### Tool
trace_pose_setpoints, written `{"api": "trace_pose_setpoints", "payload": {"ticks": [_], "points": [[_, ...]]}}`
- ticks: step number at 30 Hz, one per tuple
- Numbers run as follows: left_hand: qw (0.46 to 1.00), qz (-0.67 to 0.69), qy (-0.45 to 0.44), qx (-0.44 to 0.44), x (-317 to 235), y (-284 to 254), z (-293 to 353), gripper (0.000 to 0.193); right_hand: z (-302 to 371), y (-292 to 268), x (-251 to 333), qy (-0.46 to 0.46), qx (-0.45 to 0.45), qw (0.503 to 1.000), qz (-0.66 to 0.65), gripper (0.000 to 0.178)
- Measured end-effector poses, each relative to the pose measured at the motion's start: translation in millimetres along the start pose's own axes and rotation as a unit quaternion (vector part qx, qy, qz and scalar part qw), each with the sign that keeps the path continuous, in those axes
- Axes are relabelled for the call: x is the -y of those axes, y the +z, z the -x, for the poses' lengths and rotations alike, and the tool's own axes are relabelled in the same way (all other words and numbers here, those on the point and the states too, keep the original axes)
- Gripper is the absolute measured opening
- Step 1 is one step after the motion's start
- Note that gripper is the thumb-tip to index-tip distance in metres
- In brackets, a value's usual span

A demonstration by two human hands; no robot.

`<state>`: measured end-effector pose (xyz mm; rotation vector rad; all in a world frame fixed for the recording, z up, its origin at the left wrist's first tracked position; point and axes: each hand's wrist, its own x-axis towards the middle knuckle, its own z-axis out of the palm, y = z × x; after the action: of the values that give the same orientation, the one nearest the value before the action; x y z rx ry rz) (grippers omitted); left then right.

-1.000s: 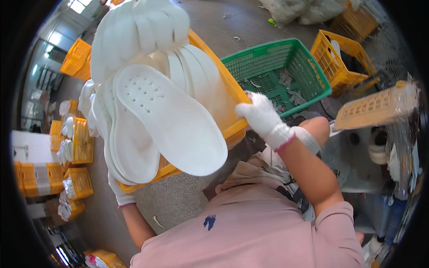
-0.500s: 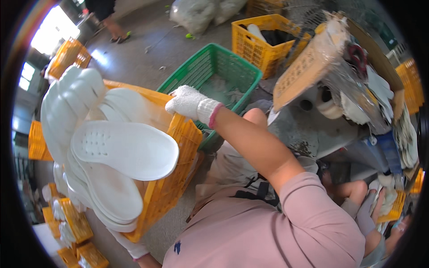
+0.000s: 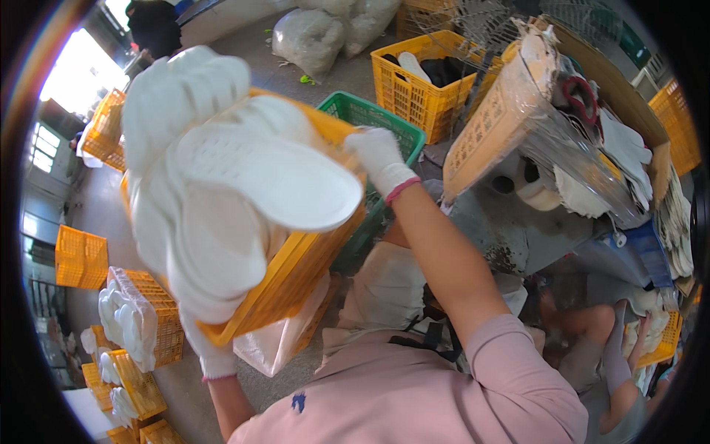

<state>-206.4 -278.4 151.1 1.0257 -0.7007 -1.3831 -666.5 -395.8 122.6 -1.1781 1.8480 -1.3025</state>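
A yellow plastic crate (image 3: pixel 299 277), heaped with white foam shoe insoles (image 3: pixel 277 177), is held up off the floor between my hands, tilted. My right hand (image 3: pixel 376 157), in a white knit glove, is closed over its far right rim. My left hand (image 3: pixel 211 351), gloved the same way, supports the near left corner; its fingers are mostly hidden behind the crate and insoles. One insole with small dimples lies across the top of the heap. Partly hidden behind the held crate is a green plastic crate (image 3: pixel 362 111).
A plastic-lined crate (image 3: pixel 262 344) stands below the held one. Yellow crates (image 3: pixel 133 381) with white pieces stand at left. A yellow crate (image 3: pixel 421 92), clear bags (image 3: pixel 310 37) and a large cardboard box (image 3: pixel 495 133) lie beyond. Another person (image 3: pixel 599 348) sits at right.
Both hands have shifted rightward and upward in view with the loaded crate, which now covers more of the green crate. The lined crate below shows more. My left forearm has come further into view.
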Motion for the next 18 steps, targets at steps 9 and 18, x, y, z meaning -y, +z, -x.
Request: {"api": "trace_pose_setpoints", "payload": {"ticks": [9, 18], "points": [[0.998, 0.019, -0.037, 0.054, 42, 92, -60, 0.064, -62, -34, -14, 0.079, -0.160, 0.965, -0.193, 0.048], [0.984, 0.128, -0.052, 0.112, 70, 122, -81, 0.056, 45, -36, 0, 0.142, 0.030, 0.742, -0.655, 0.081]]}}
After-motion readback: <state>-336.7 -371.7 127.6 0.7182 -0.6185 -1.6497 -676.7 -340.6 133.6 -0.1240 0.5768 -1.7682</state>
